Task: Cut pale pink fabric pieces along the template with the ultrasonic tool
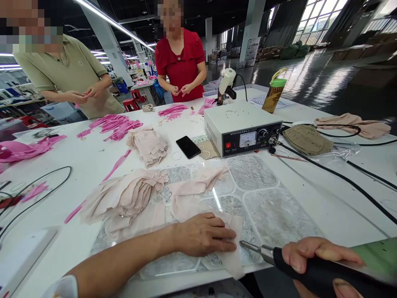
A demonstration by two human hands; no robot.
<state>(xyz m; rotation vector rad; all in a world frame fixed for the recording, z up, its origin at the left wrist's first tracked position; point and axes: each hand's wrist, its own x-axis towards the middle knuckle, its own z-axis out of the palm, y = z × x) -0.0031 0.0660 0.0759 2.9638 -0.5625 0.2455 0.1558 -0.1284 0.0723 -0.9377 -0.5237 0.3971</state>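
Observation:
My left hand (203, 236) lies with its fingers stretched out on a thin beige fabric piece (234, 225), pressing it against a grey marble-patterned mat (276, 215). My right hand (313, 256) is wrapped round a black-handled hand tool (333, 271) with a narrow metal tip. That tip points left and is right beside the fabric's edge; whether it touches is hard to tell. Another beige strip (198, 184) lies on the mat beyond my left hand. To the left is a fanned stack of beige fabric pieces (124, 194), partly on the mat.
A control box (245, 128) with a dial and cable (335, 178) stands behind the mat. Near it are a phone (187, 147), a second beige stack (149, 145), a bottle (274, 93) and brown fabric pieces (307, 140). Two people across the table handle pink strips (113, 124).

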